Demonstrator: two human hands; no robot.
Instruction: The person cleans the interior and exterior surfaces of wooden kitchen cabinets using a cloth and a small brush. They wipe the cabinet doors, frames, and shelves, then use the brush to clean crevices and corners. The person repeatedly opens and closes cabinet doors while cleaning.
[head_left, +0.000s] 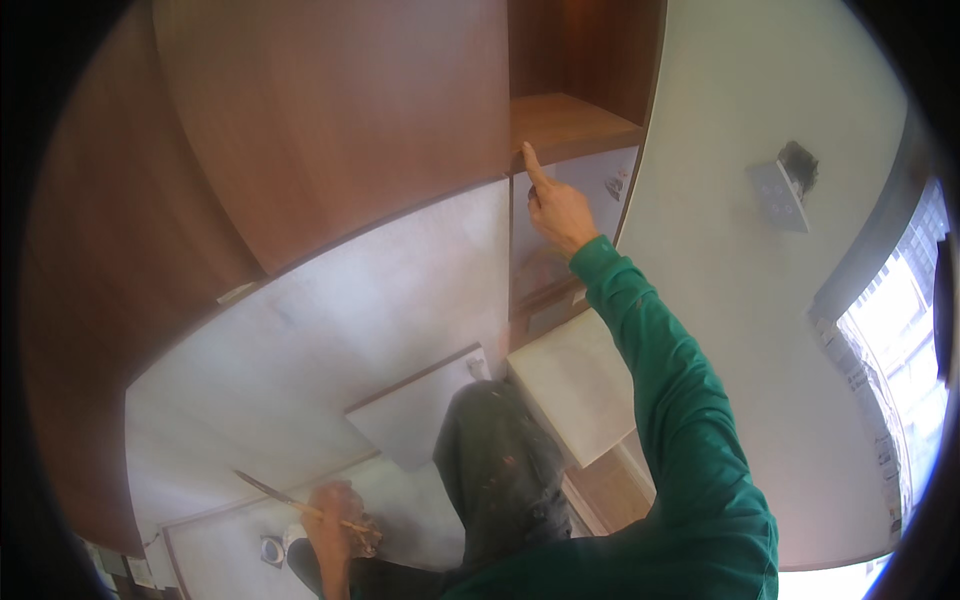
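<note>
With its index finger stretched out, my right hand touches or nearly touches the front edge of a wooden shelf in an open cabinet niche. My left hand, low in the view, grips a slim pointed tool with a light handle, perhaps a brush or a knife, together with a crumpled brownish cloth or wad. Left of the niche is a large brown wood-veneer cabinet door. Beneath the shelf is a whitish panel with a dark mark.
A pale wall on the right has a loose switch plate beside a dark hole. Farther right is a bright window with newspaper along its edge. An open white cabinet door and a pale drawer or box jut out near my knee.
</note>
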